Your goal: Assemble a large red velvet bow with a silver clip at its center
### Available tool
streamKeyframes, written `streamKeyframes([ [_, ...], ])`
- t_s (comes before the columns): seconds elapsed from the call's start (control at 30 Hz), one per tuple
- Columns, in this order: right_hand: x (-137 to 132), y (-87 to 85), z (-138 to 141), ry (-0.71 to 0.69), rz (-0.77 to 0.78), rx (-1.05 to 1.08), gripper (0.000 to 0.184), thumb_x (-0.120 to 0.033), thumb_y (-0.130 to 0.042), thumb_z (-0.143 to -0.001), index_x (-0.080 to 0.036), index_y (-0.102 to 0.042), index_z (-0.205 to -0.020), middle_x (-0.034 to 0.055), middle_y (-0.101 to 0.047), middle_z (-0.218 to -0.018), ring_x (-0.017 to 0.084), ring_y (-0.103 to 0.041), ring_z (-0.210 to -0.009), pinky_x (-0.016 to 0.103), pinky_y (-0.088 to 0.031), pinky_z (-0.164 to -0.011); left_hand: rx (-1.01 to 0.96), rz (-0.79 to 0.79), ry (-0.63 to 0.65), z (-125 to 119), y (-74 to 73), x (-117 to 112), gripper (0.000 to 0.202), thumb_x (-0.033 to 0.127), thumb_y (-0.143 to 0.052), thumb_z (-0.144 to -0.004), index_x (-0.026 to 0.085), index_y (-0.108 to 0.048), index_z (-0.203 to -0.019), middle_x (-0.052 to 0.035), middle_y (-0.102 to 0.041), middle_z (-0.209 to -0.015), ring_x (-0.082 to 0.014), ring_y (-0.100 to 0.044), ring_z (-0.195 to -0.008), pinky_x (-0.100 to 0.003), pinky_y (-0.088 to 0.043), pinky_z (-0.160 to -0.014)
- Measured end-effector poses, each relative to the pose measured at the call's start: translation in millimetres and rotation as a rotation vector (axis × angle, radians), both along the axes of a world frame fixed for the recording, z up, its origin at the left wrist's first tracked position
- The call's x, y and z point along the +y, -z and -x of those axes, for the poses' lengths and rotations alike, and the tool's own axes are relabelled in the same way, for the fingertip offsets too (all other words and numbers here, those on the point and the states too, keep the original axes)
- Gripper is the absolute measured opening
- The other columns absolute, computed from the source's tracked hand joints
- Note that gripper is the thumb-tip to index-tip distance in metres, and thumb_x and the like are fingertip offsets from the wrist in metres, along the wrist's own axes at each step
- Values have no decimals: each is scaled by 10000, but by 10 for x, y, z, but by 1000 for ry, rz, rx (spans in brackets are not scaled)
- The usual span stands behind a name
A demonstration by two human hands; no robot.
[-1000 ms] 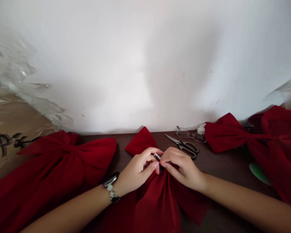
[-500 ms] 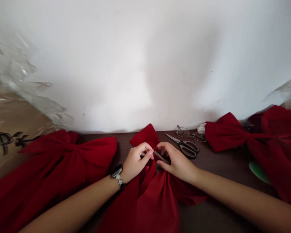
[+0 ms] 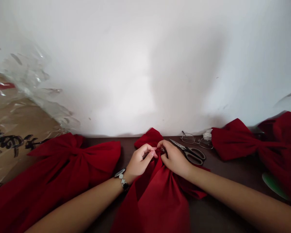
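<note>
A red fabric bow (image 3: 160, 197) with long tails lies in front of me, its upper loop (image 3: 149, 136) near the wall. My left hand (image 3: 139, 161) is closed in a pinch over the bow's middle; what its fingertips hold is too small to make out. My right hand (image 3: 176, 160) bends round the gathered middle, thumb on the cloth and index fingertip almost against the left fingers. A little metal glints under the right fingers, mostly hidden.
Black-handled scissors (image 3: 194, 153) and eyeglasses (image 3: 196, 139) lie beyond my right hand. A large red bow (image 3: 75, 158) is at left, another red bow (image 3: 237, 140) at right, near a green round object (image 3: 274, 184). A plastic-wrapped cardboard box (image 3: 16, 129) stands far left.
My hands have come closer together over the bow's middle. The narrow metal piece and thin strand seen between them earlier are now mostly covered. The view has shifted slightly left.
</note>
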State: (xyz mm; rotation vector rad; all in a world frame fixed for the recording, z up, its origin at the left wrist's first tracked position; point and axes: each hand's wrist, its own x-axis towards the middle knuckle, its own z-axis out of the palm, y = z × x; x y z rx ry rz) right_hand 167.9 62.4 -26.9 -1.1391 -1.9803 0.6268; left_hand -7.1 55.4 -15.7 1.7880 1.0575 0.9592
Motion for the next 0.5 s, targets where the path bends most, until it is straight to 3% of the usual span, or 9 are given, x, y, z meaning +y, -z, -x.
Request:
streamKeyframes([
  [0.2, 83, 28, 30, 18, -14, 88, 311, 3, -388, -612, -197, -469, -836, 2, -533, -767, 151, -493, -691, 259, -402, -661, -83, 71, -11, -82, -41, 168, 211, 353, -500, -871, 159, -525, -791, -23, -620, -757, -147, -592, -797, -264, -437, -761],
  [0.4, 146, 16, 34, 30, 35, 130, 20, -176, -481, -787, -196, -478, -786, -24, -517, -678, 131, -475, -612, 247, -377, -602, -240, 64, 4, -93, -48, 243, 219, 354, -529, -867, 160, -524, -767, -2, -593, -688, -140, -586, -793, -267, -434, -807],
  [0.5, 158, 29, 28, 41, 49, 120, 107, -273, -558, -791, -196, -487, -778, -29, -522, -660, 123, -472, -594, 239, -370, -581, -319, 82, 56, -44, 14, 264, 224, 363, -538, -871, 162, -522, -772, 11, -566, -630, -130, -567, -735, -264, -434, -774],
])
